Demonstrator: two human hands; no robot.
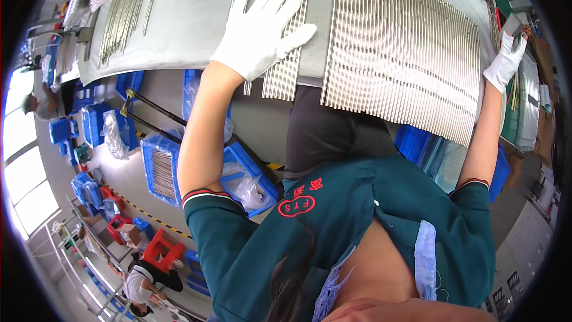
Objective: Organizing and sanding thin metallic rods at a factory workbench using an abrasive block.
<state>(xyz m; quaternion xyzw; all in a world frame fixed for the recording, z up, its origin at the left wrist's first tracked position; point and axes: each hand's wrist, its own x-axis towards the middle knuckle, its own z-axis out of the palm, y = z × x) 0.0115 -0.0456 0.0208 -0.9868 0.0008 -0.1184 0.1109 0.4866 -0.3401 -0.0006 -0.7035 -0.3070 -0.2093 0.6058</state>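
My left hand (262, 33), in a white glove, lies flat with its fingers spread over a narrow group of thin metal rods (280, 83) on the table. To its right, a wide sheet of shiny metal rods (405, 53) lies side by side, their near ends reaching past the table's front edge. Beyond the sheet's right edge is my right hand (505, 64), also in a white glove. Its fingers are stretched out and apart, near a grey block (512, 25). Small brown shapes at its fingertips are too small to make out.
More loose rods (128, 18) lie at the far left of the pale tabletop (190, 18). Below stand blue crates, one with rods (162, 173) and one with plastic bags (247, 188). Two other people work at the left, near a red stool (162, 250).
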